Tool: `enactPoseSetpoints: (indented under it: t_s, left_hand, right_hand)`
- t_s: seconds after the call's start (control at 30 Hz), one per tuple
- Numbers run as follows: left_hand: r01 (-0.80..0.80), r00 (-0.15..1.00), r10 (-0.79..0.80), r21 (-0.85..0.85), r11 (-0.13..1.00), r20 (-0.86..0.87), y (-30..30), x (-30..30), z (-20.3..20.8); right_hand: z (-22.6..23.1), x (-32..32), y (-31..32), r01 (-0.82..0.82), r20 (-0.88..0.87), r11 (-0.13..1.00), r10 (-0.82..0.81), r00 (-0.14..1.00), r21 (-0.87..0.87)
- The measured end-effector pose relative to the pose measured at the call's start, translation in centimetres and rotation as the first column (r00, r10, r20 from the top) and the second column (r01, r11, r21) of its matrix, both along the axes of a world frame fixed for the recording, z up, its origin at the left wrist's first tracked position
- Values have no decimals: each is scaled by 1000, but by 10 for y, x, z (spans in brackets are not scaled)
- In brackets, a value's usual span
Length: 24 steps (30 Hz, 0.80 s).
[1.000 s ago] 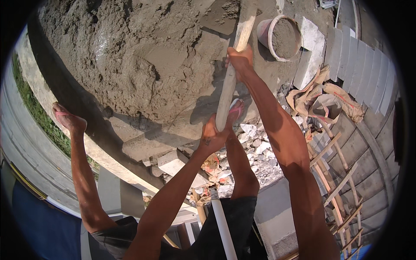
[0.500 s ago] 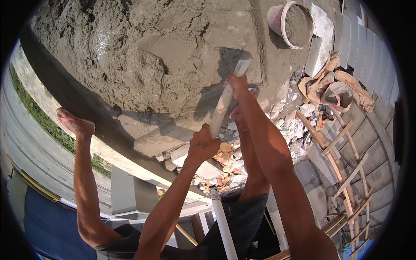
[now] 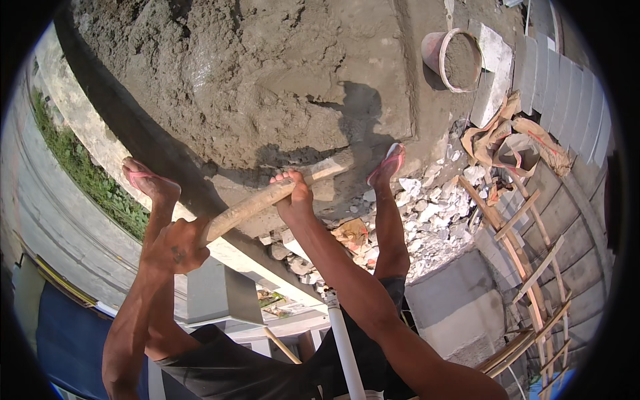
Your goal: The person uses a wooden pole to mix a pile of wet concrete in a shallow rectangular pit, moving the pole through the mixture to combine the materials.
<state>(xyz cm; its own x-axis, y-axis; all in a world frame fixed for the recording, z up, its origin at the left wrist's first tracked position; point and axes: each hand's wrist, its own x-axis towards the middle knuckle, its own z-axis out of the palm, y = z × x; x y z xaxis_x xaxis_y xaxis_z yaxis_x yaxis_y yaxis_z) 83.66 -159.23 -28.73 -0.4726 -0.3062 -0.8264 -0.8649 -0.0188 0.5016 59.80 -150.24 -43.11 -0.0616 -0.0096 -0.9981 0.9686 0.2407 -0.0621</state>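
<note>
A thick wooden pole [image 3: 245,205] slants up to the right across the lower edge of the wet grey mortar [image 3: 280,93]. My left hand [image 3: 179,244] is closed round its lower-left end, beside my left leg. Further along, my right hand [image 3: 297,199] wraps it, with the fingers showing over the top. The pole's far end lies in shadow over the mortar; I cannot make out a tool head there. Both my feet, in pink flip-flops, stand apart: the left foot [image 3: 152,181] on a pale ledge, the right foot [image 3: 390,163] at the mortar's edge.
A mortar-filled bucket [image 3: 433,52] stands at upper right. Below it are torn paper sacks [image 3: 548,143], broken white rubble [image 3: 427,213] and a wooden ladder-like frame [image 3: 517,250]. The pale concrete ledge [image 3: 87,100] borders a green strip on the left. A white pipe [image 3: 343,347] rises near my lap.
The pole has swung from steep to a flatter slant, and its far end has come down towards me. My left hand has moved left; my right hand has moved down and left.
</note>
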Motion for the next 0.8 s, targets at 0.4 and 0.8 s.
enactPoseSetpoints:
  t_s: [0.4, 0.8]
  left_hand:
    - [43, 981, -44, 9, 999, 189, 0, 149, 19]
    - [-376, 912, 329, 180, 909, 243, 94, -80, -14]
  right_hand:
    - [144, 114, 8, -57, 40, 981, 65, 997, -183]
    - [-36, -41, -21, -272, 73, 962, 273, 959, -31]
